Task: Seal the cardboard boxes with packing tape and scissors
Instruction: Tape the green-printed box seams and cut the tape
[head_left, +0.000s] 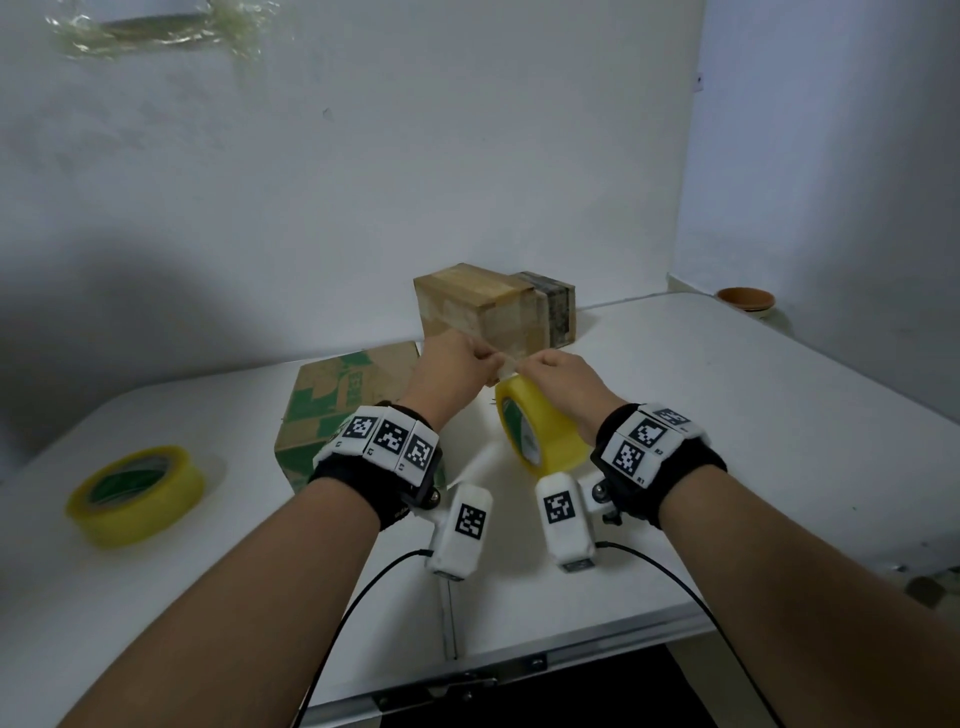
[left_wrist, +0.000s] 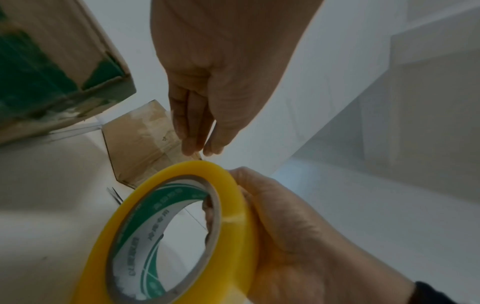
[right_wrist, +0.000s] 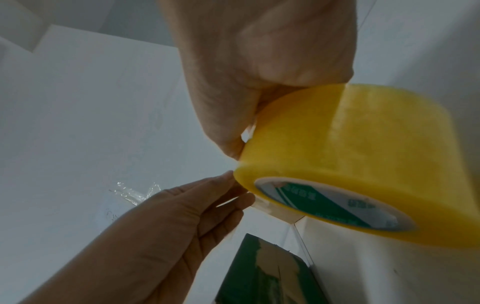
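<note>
My right hand (head_left: 532, 368) grips a yellow packing tape roll (head_left: 540, 431) on edge above the table, thumb inside the core (left_wrist: 182, 236). My left hand (head_left: 488, 358) pinches the tape's free end (right_wrist: 272, 210) at the rim of the roll (right_wrist: 337, 154), fingertips (left_wrist: 193, 149) pressed together. A green-printed cardboard box (head_left: 337, 410) lies just left of my left wrist. Beyond both hands stands a plain brown box (head_left: 483, 306) with old tape on it. The scissors do not clearly show; a thin dark pointed thing (left_wrist: 114, 194) lies by the brown box.
A second yellow tape roll (head_left: 135, 493) lies flat at the left of the white table (head_left: 727, 441). A darker box (head_left: 558, 306) stands against the brown one. A small bowl (head_left: 745, 300) sits at the far right edge. Crumpled clear tape (head_left: 156, 26) sticks to the wall.
</note>
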